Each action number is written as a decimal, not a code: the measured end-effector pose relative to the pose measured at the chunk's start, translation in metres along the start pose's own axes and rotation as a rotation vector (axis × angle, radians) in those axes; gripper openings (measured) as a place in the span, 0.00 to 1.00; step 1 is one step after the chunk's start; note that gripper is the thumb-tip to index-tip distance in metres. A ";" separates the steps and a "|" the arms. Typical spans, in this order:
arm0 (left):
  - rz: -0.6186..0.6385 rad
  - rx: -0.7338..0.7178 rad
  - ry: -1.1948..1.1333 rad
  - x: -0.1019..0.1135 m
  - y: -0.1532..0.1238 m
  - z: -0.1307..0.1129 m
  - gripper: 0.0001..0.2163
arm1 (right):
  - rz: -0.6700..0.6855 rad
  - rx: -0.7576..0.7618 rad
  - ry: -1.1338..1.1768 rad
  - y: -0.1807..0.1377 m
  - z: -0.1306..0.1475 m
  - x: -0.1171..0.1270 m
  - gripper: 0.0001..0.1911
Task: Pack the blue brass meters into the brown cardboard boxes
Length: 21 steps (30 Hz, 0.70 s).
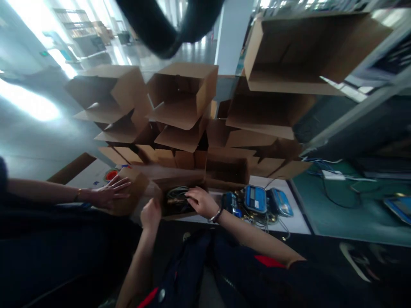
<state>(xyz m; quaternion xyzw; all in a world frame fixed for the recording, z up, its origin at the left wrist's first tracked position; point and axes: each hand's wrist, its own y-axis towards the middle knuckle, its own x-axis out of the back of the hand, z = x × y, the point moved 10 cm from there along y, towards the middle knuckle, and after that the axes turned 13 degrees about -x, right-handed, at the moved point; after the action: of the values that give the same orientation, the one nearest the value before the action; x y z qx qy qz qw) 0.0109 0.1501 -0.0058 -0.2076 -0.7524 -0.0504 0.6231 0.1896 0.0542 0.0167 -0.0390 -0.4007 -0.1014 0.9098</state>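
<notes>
An open cardboard box (173, 217) lies in front of me on the white table, with a coil of grey cable (178, 192) and dark, unclear items inside. My left hand (150, 214) is closed at the box's left side, its fingers curled over the wall or flap there. Over the right part of the box reaches my right hand (202, 202), fingers apart and pointing down at the cable; its fingertips are partly hidden. Just right of that hand lie blue-framed meters (256, 199) with screens, among loose cables.
At left, a co-worker's hand (111, 194) lies flat on another cardboard box (128, 192), near a roll of orange-red tape (111, 175). Open empty cartons (183, 94) are stacked behind the table. On the right is a green mat (346, 214) with wires.
</notes>
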 end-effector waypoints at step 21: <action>-0.121 -0.500 -0.223 -0.053 0.091 -0.238 0.17 | -0.577 -1.465 0.613 -0.230 -0.374 0.178 0.23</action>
<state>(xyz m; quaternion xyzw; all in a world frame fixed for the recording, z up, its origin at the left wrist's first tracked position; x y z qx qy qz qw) 0.2703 0.1400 -0.0212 -0.3139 -0.7916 -0.2486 0.4616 0.5267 -0.2546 -0.1076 -0.4858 0.0368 -0.5701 0.6616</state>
